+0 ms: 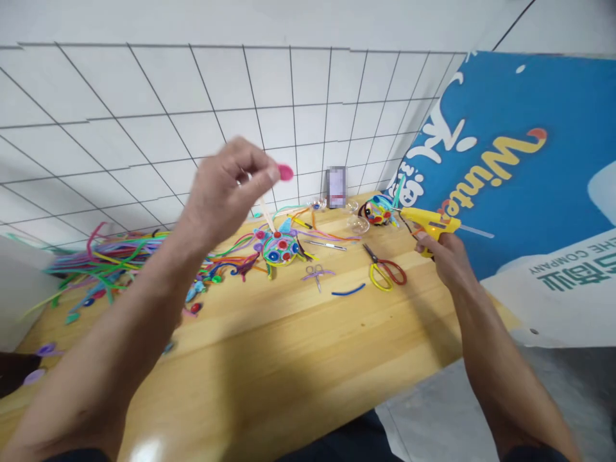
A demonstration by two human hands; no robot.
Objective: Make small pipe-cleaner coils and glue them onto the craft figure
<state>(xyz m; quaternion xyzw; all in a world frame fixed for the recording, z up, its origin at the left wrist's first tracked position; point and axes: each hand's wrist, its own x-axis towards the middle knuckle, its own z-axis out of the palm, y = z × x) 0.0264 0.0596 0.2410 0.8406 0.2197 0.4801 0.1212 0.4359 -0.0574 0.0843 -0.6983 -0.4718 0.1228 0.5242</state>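
Observation:
My left hand is raised above the table and pinches a pink disc between thumb and finger. A pale stick reaches from below this hand down to a colorful decorated ball on the table; how it is held is hidden. On the right, my right hand grips a yellow glue gun, its nozzle pointing left and a clear glue stick poking out the back. A second decorated ball sits near the nozzle.
Pipe cleaners lie in a heap at the left. Red-and-yellow scissors, small scissors, a blue strip and a knife are on the wooden table. A phone leans on the tiled wall.

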